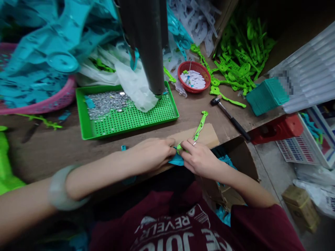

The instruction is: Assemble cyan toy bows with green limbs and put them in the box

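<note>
Close together at the table's front edge, both my hands work over a piece of flat cardboard (210, 135). My right hand (200, 158), with a ring on one finger, pinches a lime-green plastic part (201, 124) whose long narrow arm points away from me. Under my fingers lies a blue plastic piece (177, 160), between the two hands and partly covered. The fingers of my left hand (157, 153) are curled together against the blue piece; their tips are largely hidden, so their exact grip is unclear.
A green perforated tray (133, 127) holds small metal pieces. Beyond stand a dark post (149, 42) and a red basket (195, 89) with white pieces and a screwdriver. A hammer (230, 118) lies right. A pink basket (60, 99) of blue parts stands left; green parts (238, 59) are heaped back right.
</note>
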Demonstrator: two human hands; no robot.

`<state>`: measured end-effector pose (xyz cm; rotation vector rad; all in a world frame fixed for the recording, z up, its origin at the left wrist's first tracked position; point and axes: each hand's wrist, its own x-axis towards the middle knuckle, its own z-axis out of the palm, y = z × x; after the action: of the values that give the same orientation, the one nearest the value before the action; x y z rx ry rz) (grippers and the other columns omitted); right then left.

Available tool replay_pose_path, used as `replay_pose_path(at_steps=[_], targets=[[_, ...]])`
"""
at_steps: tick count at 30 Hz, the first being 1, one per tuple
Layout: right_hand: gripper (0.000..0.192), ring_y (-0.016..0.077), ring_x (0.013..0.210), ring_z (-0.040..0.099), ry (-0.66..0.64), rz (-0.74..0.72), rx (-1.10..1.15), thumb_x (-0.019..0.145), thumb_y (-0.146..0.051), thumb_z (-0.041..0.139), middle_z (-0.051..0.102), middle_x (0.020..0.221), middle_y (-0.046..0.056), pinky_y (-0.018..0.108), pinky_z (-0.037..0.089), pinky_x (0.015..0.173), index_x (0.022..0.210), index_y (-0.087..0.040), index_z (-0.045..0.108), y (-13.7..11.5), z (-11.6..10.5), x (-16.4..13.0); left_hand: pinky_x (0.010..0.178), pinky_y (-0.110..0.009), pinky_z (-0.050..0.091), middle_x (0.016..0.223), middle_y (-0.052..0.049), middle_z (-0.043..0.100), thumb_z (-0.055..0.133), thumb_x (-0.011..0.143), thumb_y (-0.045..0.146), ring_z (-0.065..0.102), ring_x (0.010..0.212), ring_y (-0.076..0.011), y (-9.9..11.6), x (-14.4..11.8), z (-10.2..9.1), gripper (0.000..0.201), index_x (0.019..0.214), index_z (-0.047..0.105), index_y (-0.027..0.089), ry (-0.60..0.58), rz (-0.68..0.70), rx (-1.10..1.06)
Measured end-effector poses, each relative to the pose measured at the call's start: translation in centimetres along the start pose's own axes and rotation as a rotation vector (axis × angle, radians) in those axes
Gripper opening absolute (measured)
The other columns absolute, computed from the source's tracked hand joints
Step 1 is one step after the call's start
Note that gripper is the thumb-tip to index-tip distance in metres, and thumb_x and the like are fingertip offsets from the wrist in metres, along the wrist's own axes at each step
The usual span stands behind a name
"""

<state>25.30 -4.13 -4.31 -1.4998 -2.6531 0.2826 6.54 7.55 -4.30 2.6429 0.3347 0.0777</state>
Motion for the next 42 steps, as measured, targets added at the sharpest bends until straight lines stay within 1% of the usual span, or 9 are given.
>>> replay_pose_path(at_steps=[3,5,10,16,23,26,31,37,42], targets=[[0.015,0.0250,0.098,0.050,-0.009,0.025,0.017,0.098,-0.022,0.055,0.056,0.101,0.013,0.037,0.049,0.078,0.089,-0.014,0.064,0.0,0.0,0.0,0.071,-0.032,0.046,0.084,-0.004,0.068,0.058,0.095,0.022,0.062,0.078,-0.0199,1.2,-1.0,1.4,0.025,0.072,0.068,0.021,0.014,0.114,0.131],[0.013,0.0253,0.099,0.050,-0.018,0.033,0.020,0.098,-0.023,0.057,0.056,0.103,0.013,0.037,0.049,0.078,0.092,-0.014,0.064,0.0,0.1,0.0,0.081,-0.035,0.047,0.088,-0.004,0.071,0.047,0.102,0.025,0.063,0.087,-0.0217,2.1,-2.1,2.2,0.032,0.079,0.069,0.021,0.073,0.124,0.213],[0.015,0.0256,0.098,0.051,-0.059,-0.025,-0.017,0.097,-0.026,0.057,0.057,0.101,0.013,0.037,0.050,0.077,0.097,-0.013,0.064,0.2,-0.1,0.4,0.099,-0.038,0.045,0.116,-0.010,0.075,0.037,0.105,0.018,0.065,0.112,-0.0237,3.3,-4.4,4.1,0.036,0.107,0.073,0.017,0.333,0.103,0.397],[0.020,0.0237,0.094,0.053,-0.123,-0.146,-0.069,0.099,-0.029,0.054,0.057,0.097,0.010,0.034,0.047,0.068,0.094,-0.013,0.063,1.3,-1.0,1.0,0.099,-0.041,0.048,0.107,-0.010,0.076,0.038,0.099,0.008,0.068,0.106,-0.0248,3.2,-4.3,6.5,0.037,0.106,0.074,0.016,0.479,0.032,0.375],[0.014,0.0235,0.092,0.054,-0.125,-0.245,-0.072,0.097,-0.025,0.057,0.059,0.099,0.010,0.035,0.048,0.070,0.093,-0.014,0.064,2.0,-1.5,1.1,0.109,-0.041,0.043,0.119,-0.012,0.076,0.035,0.097,0.005,0.064,0.121,-0.0252,4.6,-4.9,9.6,0.043,0.110,0.075,0.015,0.632,-0.136,0.222],[0.017,0.0219,0.090,0.055,-0.117,-0.313,-0.066,0.098,-0.022,0.054,0.057,0.096,0.008,0.033,0.046,0.068,0.085,-0.014,0.063,2.4,-2.0,1.7,0.112,-0.041,0.042,0.123,-0.012,0.075,0.038,0.097,0.006,0.063,0.125,-0.0263,4.4,-5.1,9.6,0.041,0.114,0.075,0.015,0.652,-0.137,0.178],[0.022,0.0211,0.092,0.053,-0.215,-0.407,-0.083,0.102,-0.021,0.049,0.056,0.096,0.009,0.033,0.043,0.066,0.087,-0.013,0.063,2.8,-3.0,2.4,0.115,-0.041,0.039,0.118,-0.009,0.077,0.037,0.099,0.007,0.069,0.115,-0.0232,4.7,-4.9,8.6,0.042,0.120,0.072,0.015,0.645,-0.087,0.195],[0.026,0.0221,0.097,0.050,-0.252,-0.398,-0.065,0.104,-0.020,0.044,0.056,0.098,0.009,0.034,0.042,0.071,0.086,-0.014,0.062,3.4,-3.1,2.2,0.117,-0.040,0.038,0.114,-0.012,0.078,0.040,0.099,0.005,0.069,0.116,-0.0227,5.9,-4.7,8.0,0.035,0.115,0.071,0.006,0.624,-0.136,0.213],[0.024,0.0226,0.096,0.052,-0.234,-0.392,-0.083,0.103,-0.021,0.047,0.058,0.097,0.010,0.035,0.045,0.071,0.089,-0.014,0.065,2.4,-2.6,1.5,0.117,-0.044,0.042,0.111,-0.017,0.076,0.042,0.092,0.003,0.070,0.110,-0.0251,6.1,-4.1,7.4,0.034,0.112,0.069,0.002,0.543,-0.054,0.371]])
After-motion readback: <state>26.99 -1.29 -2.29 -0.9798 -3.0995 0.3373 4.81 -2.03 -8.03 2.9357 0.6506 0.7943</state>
